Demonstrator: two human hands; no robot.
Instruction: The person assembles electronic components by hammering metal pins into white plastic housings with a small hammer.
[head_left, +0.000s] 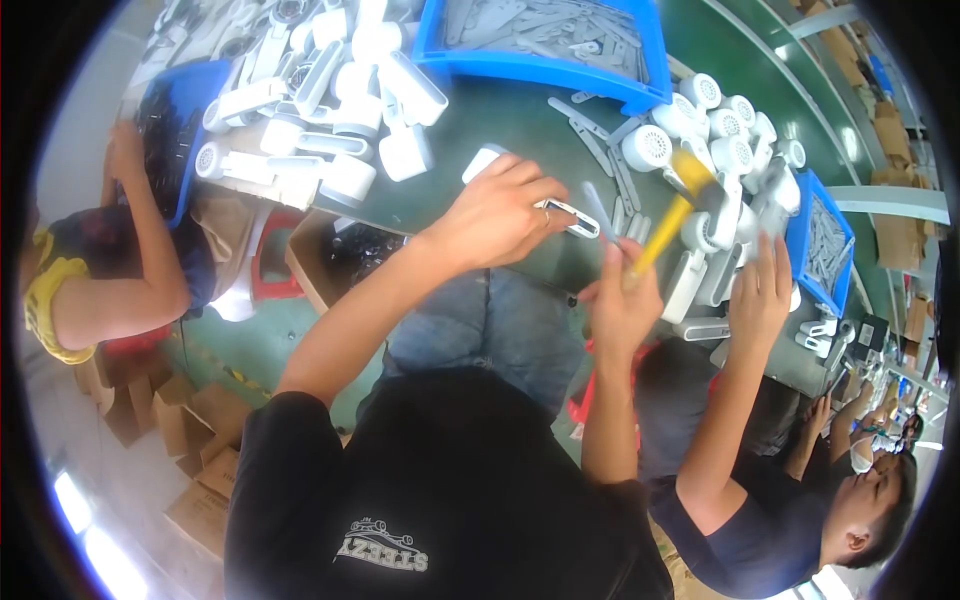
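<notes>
My left hand [505,212] is closed over a white handheld fan, palm down, above the near edge of the table. Past my fingers, the open slotted end of the fan's handle [572,218] sticks out to the right. A rounded white part [484,162] shows just beyond my knuckles. In my right hand [625,300] is a hammer with a yellow handle [660,238], its head raised up and to the right and blurred. A thin grey strip [598,208] also rises from the fingers of that hand, its tip close to the fan handle.
White fans lie heaped at the far left [345,110] and on the right [730,140]. A blue bin [540,68] of grey strips stands at the back; loose strips [595,150] lie nearer. A co-worker's hand [760,290] works at right, another person's arm [150,240] at left.
</notes>
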